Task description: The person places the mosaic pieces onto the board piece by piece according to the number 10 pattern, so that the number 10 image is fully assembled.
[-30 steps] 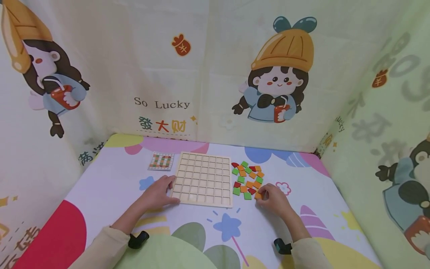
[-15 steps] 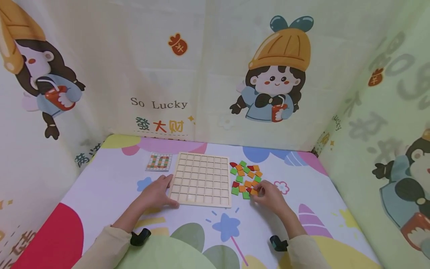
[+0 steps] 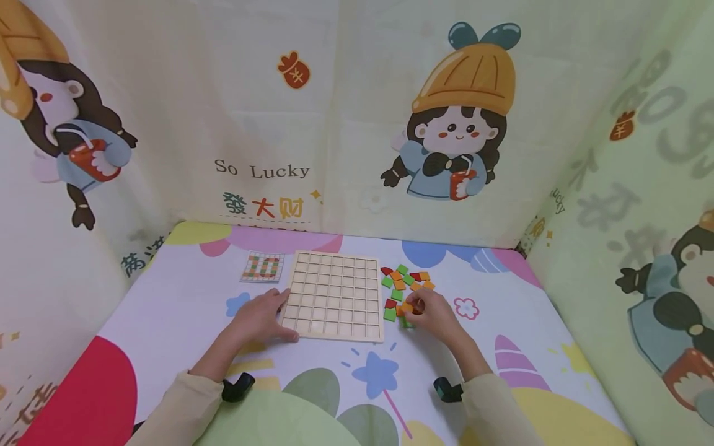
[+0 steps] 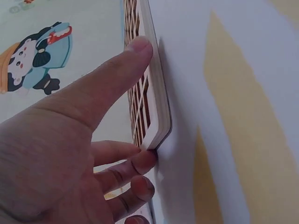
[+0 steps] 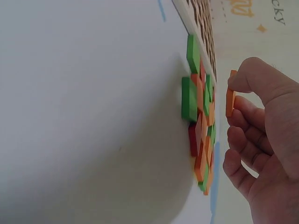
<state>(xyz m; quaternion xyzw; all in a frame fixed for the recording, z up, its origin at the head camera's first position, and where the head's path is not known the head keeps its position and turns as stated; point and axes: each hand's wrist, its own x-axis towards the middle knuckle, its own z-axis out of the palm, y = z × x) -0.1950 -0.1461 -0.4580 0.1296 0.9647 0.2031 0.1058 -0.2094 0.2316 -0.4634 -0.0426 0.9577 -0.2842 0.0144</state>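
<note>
My left hand [image 3: 261, 319] rests against the left side of a pale wooden grid board [image 3: 334, 297], close to its near corner. In the left wrist view the thumb [image 4: 140, 46] lies on the board's rim, and the loosely bent fingers are by the corner. Between thumb and forefinger, my right hand [image 3: 437, 316] pinches an orange square tile [image 5: 231, 95], raised above a scatter of loose tiles. Green tiles [image 3: 389, 314], orange tiles [image 3: 398, 285] and red tiles [image 3: 386, 271] lie right of the board, some partly hidden behind the right hand.
A small card [image 3: 262, 266] with a coloured grid pattern lies left of the board's far end. A printed cloth [image 3: 368, 402] covers the table, and printed curtains [image 3: 357, 124] stand at its back and sides.
My right hand has picked up an orange tile from the pile's near right and carried it left, toward the board. The left hand stays at the board's edge.
</note>
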